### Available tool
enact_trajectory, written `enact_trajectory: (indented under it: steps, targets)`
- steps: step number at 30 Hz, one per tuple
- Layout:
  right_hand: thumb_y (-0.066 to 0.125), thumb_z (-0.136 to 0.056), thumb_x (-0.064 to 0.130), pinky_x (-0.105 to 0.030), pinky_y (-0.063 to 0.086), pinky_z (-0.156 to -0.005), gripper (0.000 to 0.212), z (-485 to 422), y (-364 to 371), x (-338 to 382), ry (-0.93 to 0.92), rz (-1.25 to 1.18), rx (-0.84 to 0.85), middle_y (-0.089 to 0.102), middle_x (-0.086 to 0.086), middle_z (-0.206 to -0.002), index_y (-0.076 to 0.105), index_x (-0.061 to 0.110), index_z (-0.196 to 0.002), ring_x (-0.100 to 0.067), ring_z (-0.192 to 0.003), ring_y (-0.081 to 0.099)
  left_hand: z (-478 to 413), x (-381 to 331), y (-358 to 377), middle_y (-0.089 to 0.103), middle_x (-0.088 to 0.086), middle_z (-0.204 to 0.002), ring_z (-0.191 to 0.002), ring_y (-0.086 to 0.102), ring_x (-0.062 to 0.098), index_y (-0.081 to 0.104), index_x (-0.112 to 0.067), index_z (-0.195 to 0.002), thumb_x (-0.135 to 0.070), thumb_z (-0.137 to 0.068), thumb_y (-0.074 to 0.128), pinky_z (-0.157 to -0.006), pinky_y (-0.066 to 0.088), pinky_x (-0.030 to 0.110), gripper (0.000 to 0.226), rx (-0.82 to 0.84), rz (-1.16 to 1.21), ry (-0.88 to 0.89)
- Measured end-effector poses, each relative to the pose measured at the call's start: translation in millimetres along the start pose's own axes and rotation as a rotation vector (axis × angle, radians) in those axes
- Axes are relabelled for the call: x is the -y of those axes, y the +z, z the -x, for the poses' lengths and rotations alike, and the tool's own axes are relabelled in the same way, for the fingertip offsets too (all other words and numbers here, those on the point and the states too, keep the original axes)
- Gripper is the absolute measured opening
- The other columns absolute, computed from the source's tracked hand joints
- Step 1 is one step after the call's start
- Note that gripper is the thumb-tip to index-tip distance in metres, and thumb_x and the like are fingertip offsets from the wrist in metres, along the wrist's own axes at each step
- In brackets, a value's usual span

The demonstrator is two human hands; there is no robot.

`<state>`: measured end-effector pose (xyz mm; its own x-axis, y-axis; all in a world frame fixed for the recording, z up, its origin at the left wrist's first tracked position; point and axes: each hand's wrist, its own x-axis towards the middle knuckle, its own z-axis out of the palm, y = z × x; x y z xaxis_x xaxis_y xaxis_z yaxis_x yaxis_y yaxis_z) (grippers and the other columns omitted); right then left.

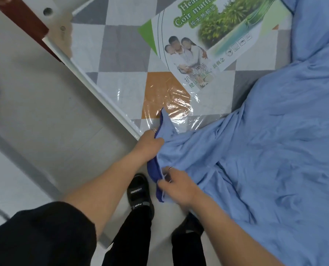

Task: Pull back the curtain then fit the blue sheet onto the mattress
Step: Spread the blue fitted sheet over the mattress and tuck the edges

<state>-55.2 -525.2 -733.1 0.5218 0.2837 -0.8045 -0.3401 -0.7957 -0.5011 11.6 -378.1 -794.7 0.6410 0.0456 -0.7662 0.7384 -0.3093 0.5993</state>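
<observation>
Sheet first: the blue sheet (274, 150) lay rumpled over the right part of the mattress (121, 83), with its near corner bunched at the mattress's edge just in front of us. Our left grip (150, 144) was curled round that bunched edge, fingers closed on the cloth. Our right grip (179, 187), just below it, pinched the darker blue hem (156, 173) between thumb and fingers. The bare part of the mattress showed grey, white and orange squares under glossy clear wrap, with a printed label (198, 45) further up. A white rail (94, 87) ran along its left side. Beneath our arms stood a black sandal (138, 191) on the pale floor (44, 112).
</observation>
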Motion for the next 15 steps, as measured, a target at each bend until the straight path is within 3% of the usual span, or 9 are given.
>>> enact_trajectory:
  steps: [3, 6, 8, 10, 12, 15]
  targets:
    - [0.056, -0.085, 0.035, -0.040, 0.054, -0.073, 0.016, -14.0, -34.6, 12.9, 0.014, -0.276, -0.320, 0.069, 0.003, -0.076, 0.064, 0.021, -0.082, -0.016, -0.073, 0.066, 35.8, 3.4, -6.9, 0.071, 0.013, -0.090, -0.080, 0.065, 0.022, 0.069, -0.016, -0.095, -0.013, -0.080, 0.045, -0.076, 0.054, 0.037, 0.028, 0.097, -0.135, 0.227]
    - [0.057, -0.080, 0.050, -0.037, 0.057, -0.065, 0.042, -40.1, -72.9, 40.3, 0.163, -0.551, -0.435, 0.070, -0.005, -0.090, 0.058, 0.021, -0.110, -0.020, -0.072, 0.071, 62.8, 14.7, -18.4, 0.066, 0.005, -0.084, -0.080, 0.063, 0.019, 0.071, -0.024, -0.083, -0.001, -0.083, 0.048, -0.078, 0.053, 0.037, 0.032, 0.089, -0.062, 0.312]
    - [0.058, -0.086, 0.052, -0.032, 0.059, -0.059, 0.040, -57.9, -93.4, 61.9, 0.228, -0.566, -0.379, 0.069, -0.007, -0.095, 0.056, 0.022, -0.111, -0.022, -0.071, 0.072, 70.0, 17.2, -33.7, 0.063, -0.010, -0.086, -0.086, 0.064, 0.012, 0.077, -0.015, -0.095, 0.013, -0.083, 0.047, -0.079, 0.050, 0.019, 0.043, 0.020, 0.022, 0.302]
    - [0.057, -0.089, 0.058, -0.031, 0.060, -0.057, 0.043, -71.3, -105.5, 78.0, 0.306, -0.522, -0.281, 0.072, -0.010, -0.084, 0.062, 0.017, -0.101, -0.022, -0.062, 0.071, 71.2, 13.8, -50.3, 0.064, -0.014, -0.083, -0.081, 0.062, 0.002, 0.076, -0.012, -0.088, 0.019, -0.082, 0.044, -0.073, 0.044, 0.007, 0.045, -0.059, 0.165, 0.228]
    - [0.058, -0.088, 0.062, -0.030, 0.057, -0.056, 0.052, -83.0, -103.4, 92.3, 0.400, -0.526, -0.087, 0.072, -0.013, -0.072, 0.064, 0.012, -0.099, -0.026, -0.057, 0.068, 73.9, 6.9, -74.5, 0.065, -0.011, -0.080, -0.074, 0.059, -0.007, 0.068, -0.021, -0.073, 0.022, -0.077, 0.040, -0.067, 0.042, 0.004, 0.051, -0.156, 0.244, 0.178]
    - [0.057, -0.095, 0.036, -0.029, 0.051, -0.055, 0.023, -99.2, -90.5, 112.1, 0.436, -0.512, 0.017, 0.063, -0.013, -0.075, 0.060, 0.013, -0.098, -0.027, -0.056, 0.058, 70.5, 3.7, -105.9, 0.062, -0.001, -0.078, -0.071, 0.056, 0.004, 0.060, -0.021, -0.063, 0.024, -0.068, 0.034, -0.062, 0.040, 0.006, 0.053, -0.239, 0.246, 0.167]
